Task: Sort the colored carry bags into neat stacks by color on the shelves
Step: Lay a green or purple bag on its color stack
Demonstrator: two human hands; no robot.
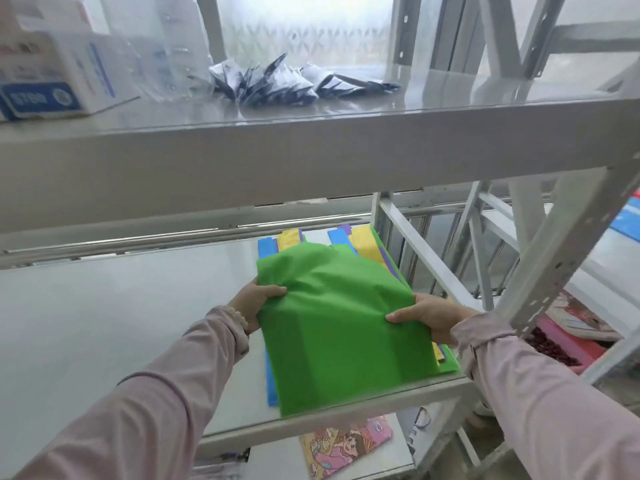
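Note:
A green carry bag (339, 323) lies rumpled on top of a mixed pile at the right end of the middle shelf (121, 306). My left hand (254, 303) grips its left edge, thumb on top. My right hand (429, 315) pinches its right edge. Under it show blue bags (268, 247), yellow bags (363, 242) and a purple bag (346, 228), their handles poking out at the back. More blue (272, 382) peeks out at the pile's left front.
The upper shelf (311, 140) holds a white box with a blue label (52, 84), clear packets and several dark sachets (277, 81). A slanted metal upright (561, 258) stands right of my right hand. A cartoon pouch (346, 445) lies on the shelf below.

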